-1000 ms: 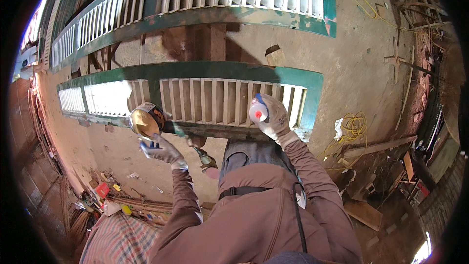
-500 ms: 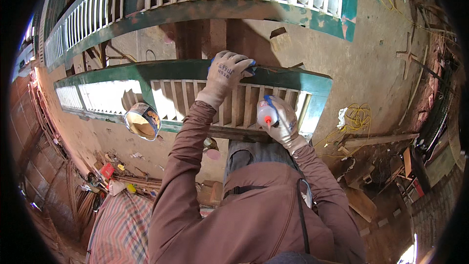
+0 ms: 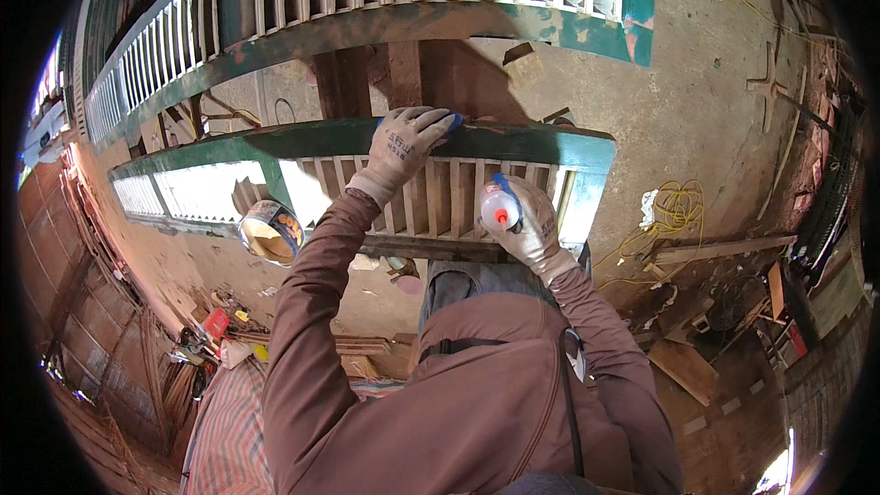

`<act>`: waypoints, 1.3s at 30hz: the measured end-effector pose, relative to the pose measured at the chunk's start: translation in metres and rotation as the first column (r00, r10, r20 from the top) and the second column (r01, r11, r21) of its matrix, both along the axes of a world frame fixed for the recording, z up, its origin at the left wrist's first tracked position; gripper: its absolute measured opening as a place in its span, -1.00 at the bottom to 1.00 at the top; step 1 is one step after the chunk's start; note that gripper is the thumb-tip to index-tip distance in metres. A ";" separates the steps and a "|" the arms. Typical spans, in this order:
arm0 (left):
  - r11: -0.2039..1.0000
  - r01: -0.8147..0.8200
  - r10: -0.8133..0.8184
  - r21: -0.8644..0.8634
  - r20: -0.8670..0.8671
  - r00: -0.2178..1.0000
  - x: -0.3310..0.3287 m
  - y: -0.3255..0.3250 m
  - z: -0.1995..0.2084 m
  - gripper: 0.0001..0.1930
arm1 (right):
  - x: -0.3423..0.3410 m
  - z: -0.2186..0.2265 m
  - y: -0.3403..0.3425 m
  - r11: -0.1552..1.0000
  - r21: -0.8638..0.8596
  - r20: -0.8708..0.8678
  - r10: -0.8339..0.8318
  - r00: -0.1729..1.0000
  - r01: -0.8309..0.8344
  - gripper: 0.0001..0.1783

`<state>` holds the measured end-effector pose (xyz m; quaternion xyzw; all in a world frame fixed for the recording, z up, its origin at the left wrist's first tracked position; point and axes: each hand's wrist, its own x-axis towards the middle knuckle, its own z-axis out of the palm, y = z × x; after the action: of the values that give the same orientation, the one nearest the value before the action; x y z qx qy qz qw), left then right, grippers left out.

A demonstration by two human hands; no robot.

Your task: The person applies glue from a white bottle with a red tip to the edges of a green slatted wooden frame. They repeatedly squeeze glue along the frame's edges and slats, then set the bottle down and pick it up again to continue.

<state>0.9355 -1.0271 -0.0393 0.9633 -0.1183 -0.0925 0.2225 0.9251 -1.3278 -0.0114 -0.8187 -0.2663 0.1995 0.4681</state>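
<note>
A green louvered shutter with pale slats lies across in front of me. My left hand, in a pale glove with blue on its palm side, is closed at the shutter's far rail, fingers bent together. Whatever lies beneath those fingers is hidden. Over the slats toward the right end, my right hand, gloved alike, is wrapped round a translucent squeeze bottle. The bottle's red tip points up toward me. Left of my left forearm, an open tub with light brown stuff inside stands at the shutter's near edge.
Beyond lies a larger green louvered shutter. A coiled yellow cord rests on the floor at right, near a long wooden board. At lower left are a striped cloth and a red object among clutter.
My left hand has slid a little to the left along the far rail. The right hand still holds the squeeze bottle in nearly the same place; the whole view has shifted slightly.
</note>
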 end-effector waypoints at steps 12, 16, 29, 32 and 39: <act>0.997 -0.066 0.065 0.025 0.051 0.997 0.005 -0.030 0.001 -0.47 | -0.025 -0.001 -0.011 0.997 -0.071 0.026 -0.024 0.999 0.026 -0.13; 0.997 -0.067 0.071 -0.030 0.138 0.988 0.022 -0.063 0.007 -0.54 | -0.033 -0.003 -0.022 0.992 -0.121 0.025 -0.019 1.000 0.022 -0.10; 0.990 -0.116 0.129 0.084 -0.172 0.977 0.060 -0.103 0.012 -0.77 | -0.049 0.006 -0.047 0.984 -0.107 0.012 -0.140 0.990 0.140 -0.13; 0.985 -0.119 0.136 0.127 -0.133 0.982 0.052 -0.110 0.009 -0.78 | -0.056 0.005 -0.051 0.982 -0.103 0.036 -0.156 0.987 0.159 -0.15; 0.983 -0.166 0.153 -0.084 -0.143 0.978 0.039 -0.090 -0.010 -0.70 | -0.050 0.022 -0.053 0.980 -0.054 0.060 -0.189 0.980 0.192 -0.10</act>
<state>0.9746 -1.1166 -0.0498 0.9495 -0.0295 -0.1340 0.2823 0.8754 -1.3812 0.0111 -0.8592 -0.1930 0.1394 0.4529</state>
